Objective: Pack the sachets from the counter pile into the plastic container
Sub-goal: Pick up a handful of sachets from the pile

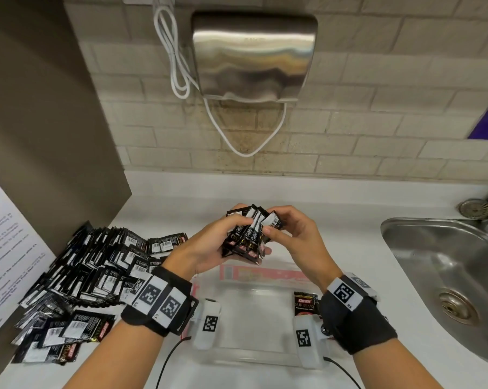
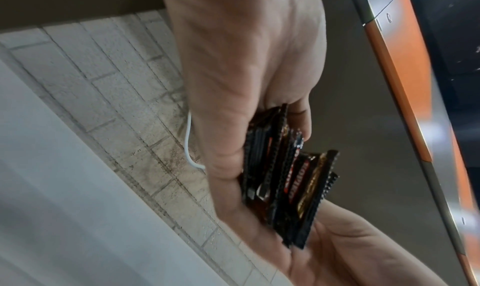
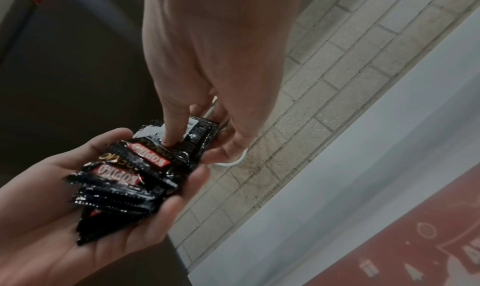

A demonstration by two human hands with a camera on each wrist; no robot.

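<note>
Holding a bundle of sachets (image 1: 247, 237) at the centre of the head view, both hands were seen raised above the plastic container (image 1: 254, 357). The left hand (image 1: 209, 245) was curled under and around the bundle, and the fingers of the right hand (image 1: 290, 234) were bent onto its upper end, with one fingertip (image 3: 168, 141) pressed between the packets in the right wrist view. In the left wrist view the bundle (image 2: 283, 179) was seen edge-on between the two palms.

The counter pile (image 1: 97, 265) was spread over the lower left of the frame, close beside the left wrist and reaching to a brown side panel (image 1: 40, 122). The clear container lay below the hands at the lower centre, and one sachet (image 1: 304, 303) was seen inside it at its right side, partly covered by the right wrist band. A pink printed lid (image 1: 262, 273) was seen at the far edge of the container.

A steel sink (image 1: 445, 279) was seen at the right of the frame, well apart from the container, with a strip of white counter (image 1: 358, 248) between them. A metal hand dryer (image 1: 254, 54) and its white cable (image 1: 175, 66) were fixed on the tiled wall at the upper centre, well above the hands. Bare counter was seen between the hands and the wall.
</note>
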